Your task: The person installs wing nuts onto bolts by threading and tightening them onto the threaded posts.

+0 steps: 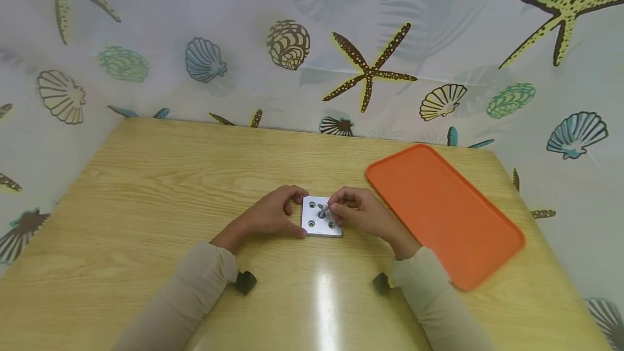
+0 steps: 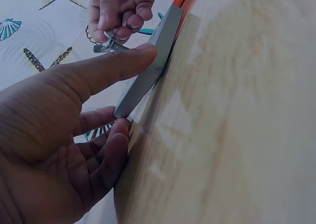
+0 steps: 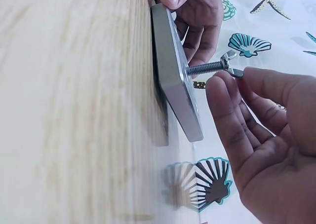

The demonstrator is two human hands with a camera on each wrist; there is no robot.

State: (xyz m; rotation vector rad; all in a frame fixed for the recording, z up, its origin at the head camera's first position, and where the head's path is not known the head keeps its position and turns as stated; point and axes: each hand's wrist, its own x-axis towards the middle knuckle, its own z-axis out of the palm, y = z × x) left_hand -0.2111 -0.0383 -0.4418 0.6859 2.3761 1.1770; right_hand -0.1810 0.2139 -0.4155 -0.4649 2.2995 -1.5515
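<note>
A square silver metal plate [image 1: 312, 230] with round holes near its corners lies on the table. From its middle stands a threaded wing bolt [image 3: 206, 67], its winged end away from the plate. My left hand [image 1: 273, 213] holds the plate's left side, thumb at the near corner and fingers at the far corner. With thumb and index finger, my right hand [image 1: 363, 210] pinches one wing of the bolt. In the left wrist view the plate [image 2: 160, 51] shows edge-on under the left thumb. The bolt's lower end is hidden in the plate.
An orange tray [image 1: 439, 205] lies at an angle on the right of the wooden table [image 1: 170, 177], close to the right forearm. A cloth [image 1: 244, 91] printed with shells and starfish hangs behind the table.
</note>
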